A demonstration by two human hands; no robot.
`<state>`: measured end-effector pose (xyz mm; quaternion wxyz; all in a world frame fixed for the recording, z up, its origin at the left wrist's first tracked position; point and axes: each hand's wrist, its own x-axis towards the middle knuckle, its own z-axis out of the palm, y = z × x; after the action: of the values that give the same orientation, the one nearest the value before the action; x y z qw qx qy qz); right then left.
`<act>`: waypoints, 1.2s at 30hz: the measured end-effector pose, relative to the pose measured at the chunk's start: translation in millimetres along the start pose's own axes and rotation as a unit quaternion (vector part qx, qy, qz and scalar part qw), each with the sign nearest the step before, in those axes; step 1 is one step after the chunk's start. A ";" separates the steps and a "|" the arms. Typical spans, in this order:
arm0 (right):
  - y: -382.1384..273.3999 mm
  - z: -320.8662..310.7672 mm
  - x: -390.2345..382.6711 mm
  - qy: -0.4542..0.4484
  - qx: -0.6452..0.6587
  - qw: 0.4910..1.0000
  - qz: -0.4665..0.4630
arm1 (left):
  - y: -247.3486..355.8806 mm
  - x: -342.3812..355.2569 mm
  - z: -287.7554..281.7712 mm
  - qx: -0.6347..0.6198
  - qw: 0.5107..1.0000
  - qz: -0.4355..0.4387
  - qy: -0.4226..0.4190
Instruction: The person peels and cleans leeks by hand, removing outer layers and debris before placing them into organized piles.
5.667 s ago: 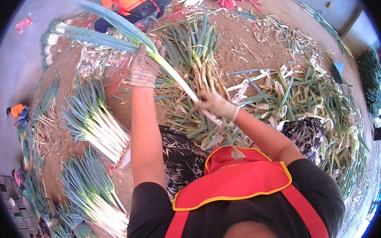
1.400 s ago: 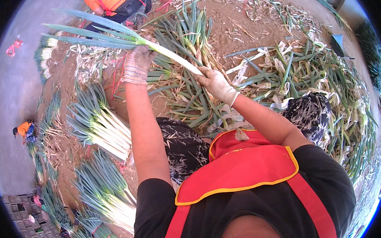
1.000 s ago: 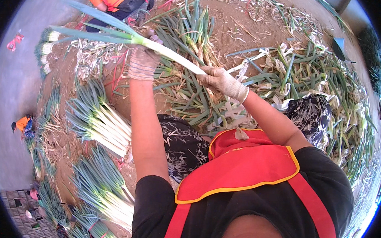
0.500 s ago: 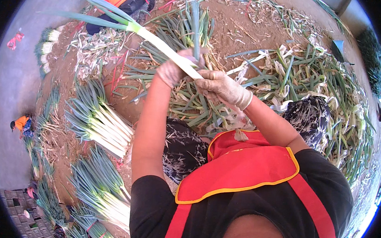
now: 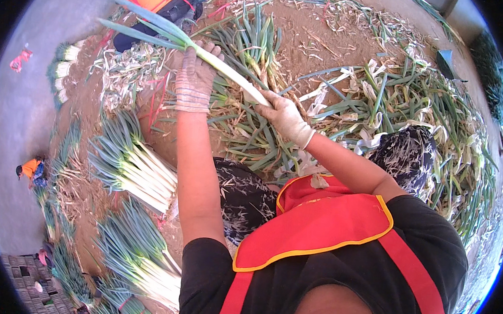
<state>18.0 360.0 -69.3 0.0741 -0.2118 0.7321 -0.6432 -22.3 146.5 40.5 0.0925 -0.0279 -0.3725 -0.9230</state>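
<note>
A long green onion with a white stalk and green leaves (image 5: 222,67) is held slantwise over a heap of untrimmed onions (image 5: 256,60). The gloved right hand (image 5: 285,116) is wrapped around its root end, hiding it; the gloved left hand (image 5: 194,77), fingers curled around the stalk, has slid back up toward the leaves since half a second ago. Trimmed bundles (image 5: 131,168) lie to the left.

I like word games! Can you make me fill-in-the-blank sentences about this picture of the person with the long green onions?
1. Both gloved hands, left hand and right hand, hold one long white-stemmed green ____.
2. The person's apron is ____ with yellow edging.
3. The neat bundles of cleaned onions lie on the person's ____ side.
4. The right hand grips the onion's ____ end.

Missing words: onion; red; left; white
</note>
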 end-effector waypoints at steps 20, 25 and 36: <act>-7.4 11.6 -11.0 -0.039 0.035 0.996 0.068 | -6.3 2.0 -17.4 -0.041 0.998 -0.042 -0.015; 1.8 2.1 -5.4 -0.053 0.056 0.995 0.056 | -7.2 1.2 -7.6 -0.078 0.991 -0.099 0.033; 2.1 -19.7 6.7 -0.151 0.063 0.976 0.144 | -8.9 -5.4 -7.0 -0.033 0.995 -0.091 -0.024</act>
<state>3.9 375.4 -67.0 0.2890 -0.1935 0.6936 -0.6308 -18.6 148.8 28.7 -0.0018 -0.0195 -0.3454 -0.9382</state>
